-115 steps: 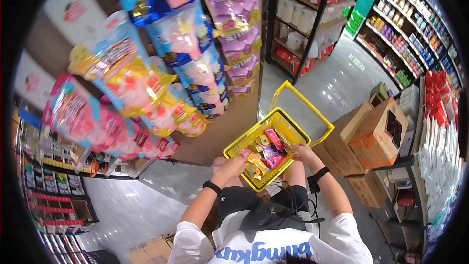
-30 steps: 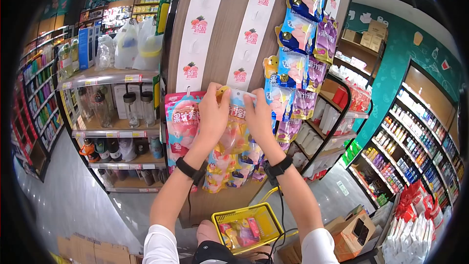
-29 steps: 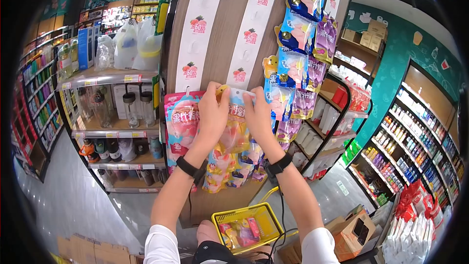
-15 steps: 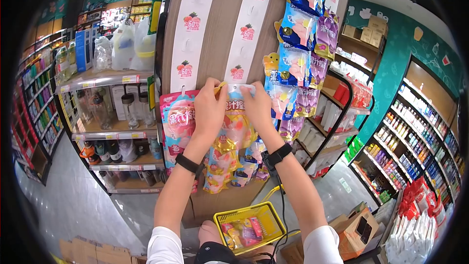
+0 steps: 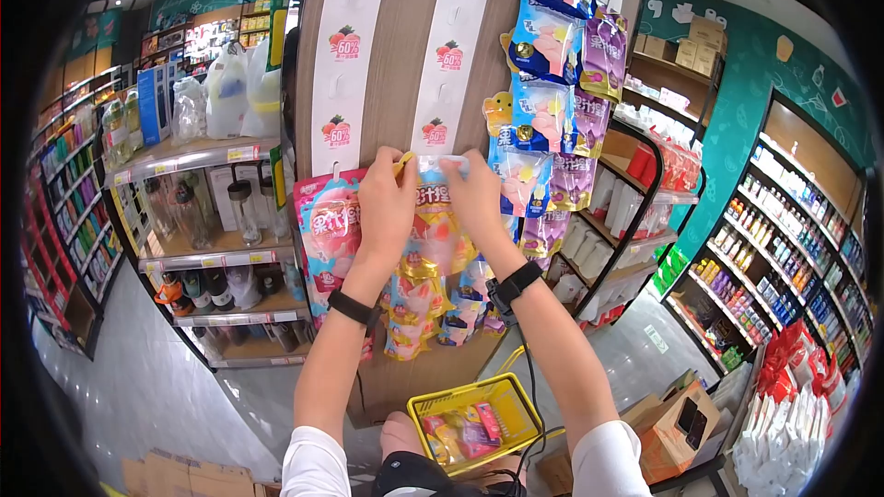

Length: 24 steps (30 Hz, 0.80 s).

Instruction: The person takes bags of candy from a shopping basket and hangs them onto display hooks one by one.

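Observation:
My left hand (image 5: 385,202) pinches the upper left corner of a yellow and pink candy pouch (image 5: 431,235). On the other side, my right hand (image 5: 474,195) grips the same pouch's upper right corner, with the thumb on its pale top edge. The pouch is upright against the wooden display board, at the lower end of a white strip (image 5: 448,18) of strawberry "60%" prints and clear hooks. Whether a hook passes through it cannot be made out. More yellow pouches (image 5: 410,322) hang below. Pink and blue pouches (image 5: 330,230) hang left of my left hand.
Blue pouches (image 5: 543,46) and purple pouches (image 5: 602,55) hang in columns on the right. A yellow basket (image 5: 419,402) with several candy pouches stands below my arms. Shelves of bottles (image 5: 216,258) flank the board on the left, and a black-framed rack (image 5: 645,189) on the right.
The view has shifted slightly, so the board and its hanging pouches sit a little further left. Both hands keep their hold on the pouch's top corners.

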Motion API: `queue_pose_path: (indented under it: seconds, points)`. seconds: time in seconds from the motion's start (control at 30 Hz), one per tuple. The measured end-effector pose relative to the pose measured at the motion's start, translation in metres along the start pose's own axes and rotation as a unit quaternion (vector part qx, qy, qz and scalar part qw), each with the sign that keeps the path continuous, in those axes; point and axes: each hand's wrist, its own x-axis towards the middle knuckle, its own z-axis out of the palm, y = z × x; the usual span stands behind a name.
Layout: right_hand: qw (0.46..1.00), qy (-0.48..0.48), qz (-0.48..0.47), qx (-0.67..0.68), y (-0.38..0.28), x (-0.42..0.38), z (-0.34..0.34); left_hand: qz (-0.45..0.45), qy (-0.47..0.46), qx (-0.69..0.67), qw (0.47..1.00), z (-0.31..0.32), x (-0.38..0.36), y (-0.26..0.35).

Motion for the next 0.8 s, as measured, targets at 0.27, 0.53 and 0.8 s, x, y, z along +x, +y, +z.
queue_pose_path:
  seconds: [0.27, 0.53, 0.8]
  points:
    - [0.998, -0.056, 0.013, -0.021, 0.007, -0.006, -0.001, 0.020, -0.013, 0.068, 0.997, 0.002, -0.007, -0.001]
    - [0.987, -0.085, 0.131, 0.038, -0.006, -0.060, -0.016, 0.067, -0.049, 0.049, 0.995, -0.011, -0.044, 0.011]
    - [0.986, -0.139, 0.087, 0.032, 0.093, -0.187, -0.050, 0.248, -0.145, 0.204, 0.936, -0.047, -0.129, -0.009]
